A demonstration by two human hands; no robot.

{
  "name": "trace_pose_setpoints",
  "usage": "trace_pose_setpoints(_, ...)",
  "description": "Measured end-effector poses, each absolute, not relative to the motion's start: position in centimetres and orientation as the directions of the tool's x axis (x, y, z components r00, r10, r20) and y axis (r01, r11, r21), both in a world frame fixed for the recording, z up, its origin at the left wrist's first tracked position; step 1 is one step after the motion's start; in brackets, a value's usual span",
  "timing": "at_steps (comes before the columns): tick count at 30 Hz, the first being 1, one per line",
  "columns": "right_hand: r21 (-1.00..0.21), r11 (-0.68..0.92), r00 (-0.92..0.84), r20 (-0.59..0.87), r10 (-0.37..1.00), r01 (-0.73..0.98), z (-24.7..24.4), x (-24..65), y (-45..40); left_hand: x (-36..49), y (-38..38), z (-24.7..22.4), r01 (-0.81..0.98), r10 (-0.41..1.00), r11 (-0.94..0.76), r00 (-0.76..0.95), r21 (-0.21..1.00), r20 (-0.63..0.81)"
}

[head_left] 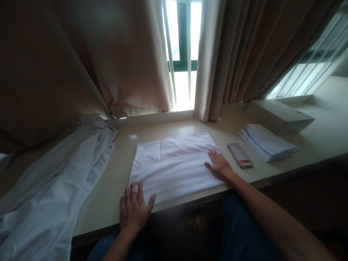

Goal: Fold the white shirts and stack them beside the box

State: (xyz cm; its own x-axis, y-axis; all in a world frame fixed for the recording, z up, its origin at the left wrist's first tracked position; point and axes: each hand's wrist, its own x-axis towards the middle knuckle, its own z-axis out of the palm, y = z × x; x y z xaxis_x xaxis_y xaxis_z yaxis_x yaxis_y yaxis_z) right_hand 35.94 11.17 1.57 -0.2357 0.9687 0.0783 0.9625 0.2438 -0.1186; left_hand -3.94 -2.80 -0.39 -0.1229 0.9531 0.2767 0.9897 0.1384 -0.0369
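A white cloth [174,165] lies spread in a flat, folded rectangle on the pale table, with faint creases running across it. At its near left corner rests my left hand [135,208], fingers spread, partly on the cloth and partly over the table edge. My right hand [219,165] lies flat on the cloth's right side, thumb apart from the fingers. Neither hand grips anything. To the left is a loose heap of white cloth [62,177], rumpled and hanging over the front edge. A stack of folded white cloths [268,142] sits to the right.
A blurred-out phone-sized object [240,155] lies between my right hand and the stack. Behind the stack stands a white box [281,116]. Brown curtains [130,54] hang along the table's back edge, with a bright barred window [182,54] between them. The table's front edge [190,201] is close to me.
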Motion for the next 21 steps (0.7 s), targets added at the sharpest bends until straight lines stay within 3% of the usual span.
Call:
trace_pose_setpoints(9, -0.147, 0.246, -0.232, 0.107, 0.967, 0.958, 0.8, 35.9, 11.2, -3.1, -2.1, 1.2, 0.979, 0.96, 0.188, -0.165, -0.084, 0.226)
trace_pose_setpoints(13, -0.146, 0.246, -0.232, 0.102, 0.967, 0.958, 0.6, 35.8, 11.3, 0.5, 0.2, 3.3, 0.998, 0.965, -0.026, 0.041, -0.062, 0.258)
trace_pose_setpoints(17, -0.135, 0.237, -0.226, 0.093, 0.97, 0.962, 0.6, 35.7, 11.4, 2.6, 3.8, 3.5, 0.982, 0.968, -0.191, 0.189, -0.008, 0.167)
trace_pose_setpoints(21, -0.127, 0.249, -0.236, 0.109, 0.966, 0.96, 0.7, 35.7, 11.4, -0.9, 6.9, 2.2, 0.999, 0.994, -0.046, 0.044, 0.011, 0.099)
